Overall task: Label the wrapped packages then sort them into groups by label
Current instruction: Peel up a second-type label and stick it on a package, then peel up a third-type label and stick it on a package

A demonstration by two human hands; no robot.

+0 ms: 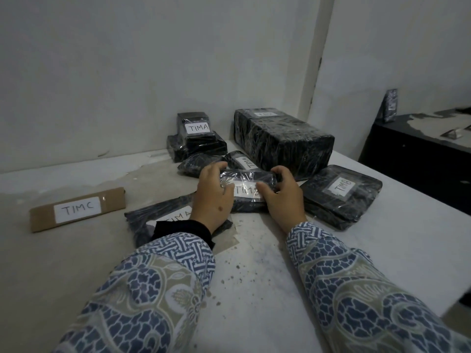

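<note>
A small black wrapped package (248,182) with a white label reading TIMB lies on the table in the middle. My left hand (214,197) grips its left end and my right hand (283,197) grips its right end, thumbs on the label. Under my left wrist lies a flat black package (153,217) labelled TIMA. A brown cardboard box (76,208) labelled TIMC sits at the left. A flat black package (341,194) labelled TIMB lies at the right.
Behind stand a stack of two black packages (196,138) labelled TIMA, a large black wrapped box (283,141), a small unlabelled black bundle (196,164) and another labelled one (242,159). The white table (382,250) ends at the right; a dark cabinet (420,159) stands beyond.
</note>
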